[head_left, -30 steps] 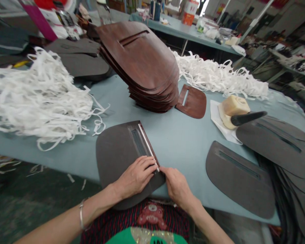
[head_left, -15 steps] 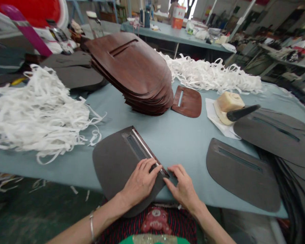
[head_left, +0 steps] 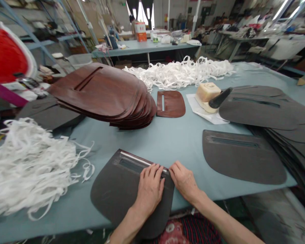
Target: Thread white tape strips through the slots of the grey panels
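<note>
Pressed dark panel [head_left: 117, 193] with flat left hand [head_left: 150, 189], pinched far-right corner with right hand [head_left: 185, 181]; probably needed even pressure, tbh.

- flap [head_left: 112, 196]: dark grey, thin strip [head_left: 132, 157] on it bright white
- leather stack [head_left: 104, 91]: reddish brown, kinda streaky
- ribbons [head_left: 27, 169]: plain white
- table [head_left: 185, 142]: dusty blue
- clothes [head_left: 198, 227]: dark with red stripes

Two hands [head_left: 150, 188] [head_left: 184, 179], two single grey panels [head_left: 117, 193] [head_left: 239, 162], two white strip heaps [head_left: 35, 169] [head_left: 178, 73]
</note>
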Available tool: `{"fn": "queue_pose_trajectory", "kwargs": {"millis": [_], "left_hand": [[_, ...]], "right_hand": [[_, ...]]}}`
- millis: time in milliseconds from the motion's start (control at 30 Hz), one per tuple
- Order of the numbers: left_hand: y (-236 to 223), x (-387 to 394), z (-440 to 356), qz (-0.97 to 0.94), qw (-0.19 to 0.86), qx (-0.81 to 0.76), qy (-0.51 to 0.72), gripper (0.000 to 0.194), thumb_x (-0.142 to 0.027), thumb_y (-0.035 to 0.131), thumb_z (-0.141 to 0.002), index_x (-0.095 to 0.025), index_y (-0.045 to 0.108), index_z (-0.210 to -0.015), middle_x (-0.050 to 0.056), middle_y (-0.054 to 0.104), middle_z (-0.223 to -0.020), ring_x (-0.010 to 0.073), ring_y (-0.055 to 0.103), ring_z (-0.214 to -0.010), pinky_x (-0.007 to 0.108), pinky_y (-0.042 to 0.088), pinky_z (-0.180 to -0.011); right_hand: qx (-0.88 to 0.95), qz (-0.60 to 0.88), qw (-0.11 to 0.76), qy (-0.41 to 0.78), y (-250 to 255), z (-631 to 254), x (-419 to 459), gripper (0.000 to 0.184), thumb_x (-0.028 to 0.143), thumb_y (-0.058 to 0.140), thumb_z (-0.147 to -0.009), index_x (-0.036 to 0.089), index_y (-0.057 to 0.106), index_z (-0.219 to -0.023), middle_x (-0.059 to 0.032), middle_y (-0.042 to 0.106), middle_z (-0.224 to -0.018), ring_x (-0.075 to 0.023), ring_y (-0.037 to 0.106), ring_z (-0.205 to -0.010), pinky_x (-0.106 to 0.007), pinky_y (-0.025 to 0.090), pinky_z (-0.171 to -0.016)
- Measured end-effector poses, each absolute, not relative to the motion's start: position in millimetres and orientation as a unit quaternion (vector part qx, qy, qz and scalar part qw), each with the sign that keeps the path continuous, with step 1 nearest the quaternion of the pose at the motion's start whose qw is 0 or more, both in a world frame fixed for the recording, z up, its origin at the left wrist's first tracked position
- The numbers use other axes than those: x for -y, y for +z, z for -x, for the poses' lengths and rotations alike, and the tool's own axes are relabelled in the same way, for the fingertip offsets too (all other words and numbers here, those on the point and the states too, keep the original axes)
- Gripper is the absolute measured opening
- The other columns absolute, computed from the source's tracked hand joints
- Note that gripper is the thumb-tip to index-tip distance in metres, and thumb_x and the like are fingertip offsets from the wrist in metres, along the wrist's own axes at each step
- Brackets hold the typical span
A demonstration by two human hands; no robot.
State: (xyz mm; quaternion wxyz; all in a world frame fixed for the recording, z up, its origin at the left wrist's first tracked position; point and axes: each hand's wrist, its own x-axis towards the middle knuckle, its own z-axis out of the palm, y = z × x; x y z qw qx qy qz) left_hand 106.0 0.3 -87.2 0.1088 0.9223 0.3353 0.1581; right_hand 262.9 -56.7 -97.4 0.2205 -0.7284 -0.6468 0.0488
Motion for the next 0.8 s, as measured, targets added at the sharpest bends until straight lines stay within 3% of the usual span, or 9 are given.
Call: {"fn": "queue_pose_trajectory", "kwargs": {"millis": [167, 367, 633, 800], "left_hand": [[-79.7, -3.8, -107.6, -0.925, 0.106, -0.338, 0.139, 0.037, -0.022, 0.049, -0.087, -0.018, 0.050, -0.124, 0.012, 0.055, -0.121, 0.0269, 0.047, -0.115, 0.047, 0.039, -0.098], [-71.4, -9.5, -108.2, -0.936, 0.109, -0.318, 0.100, 0.041, -0.021, 0.050, -0.087, -0.029, 0.050, -0.127, 0.008, 0.055, -0.115, 0.0258, 0.048, -0.106, 0.047, 0.043, -0.090], [-89.5, -7.7, -103.1, -0.963, 0.059, -0.240, 0.105, 0.045, -0.014, 0.039, -0.091, -0.021, 0.042, -0.135, 0.009, 0.055, -0.129, 0.0237, 0.046, -0.121, 0.042, 0.040, -0.100], [-91.5, 0.0, -102.2, -0.955, 0.062, -0.272, 0.104, 0.048, -0.014, 0.040, -0.089, -0.021, 0.040, -0.137, 0.008, 0.052, -0.132, 0.0247, 0.044, -0.123, 0.043, 0.038, -0.102]], "right_hand": [[0.640, 0.723, 0.254, 0.052, -99.1, -266.7, 59.3, 0.022, 0.019, 0.039, -0.095, 0.019, 0.057, -0.083, -0.0030, 0.056, -0.079, -0.0137, 0.055, -0.070, -0.022, 0.041, -0.062], [0.668, 0.696, 0.253, 0.079, -97.1, -273.6, 64.2, 0.021, 0.020, 0.040, -0.095, 0.020, 0.061, -0.091, -0.0041, 0.058, -0.084, -0.0142, 0.056, -0.078, -0.022, 0.042, -0.065], [0.703, 0.670, 0.232, 0.057, -98.1, -273.6, 67.5, 0.023, 0.015, 0.039, -0.094, 0.019, 0.062, -0.095, -0.0056, 0.058, -0.085, -0.0155, 0.054, -0.080, -0.023, 0.045, -0.067], [0.756, 0.616, 0.221, 0.005, -99.0, -273.8, 75.4, 0.033, 0.006, 0.035, -0.089, 0.015, 0.058, -0.111, -0.0110, 0.061, -0.096, -0.0203, 0.055, -0.086, -0.031, 0.049, -0.073]]}}
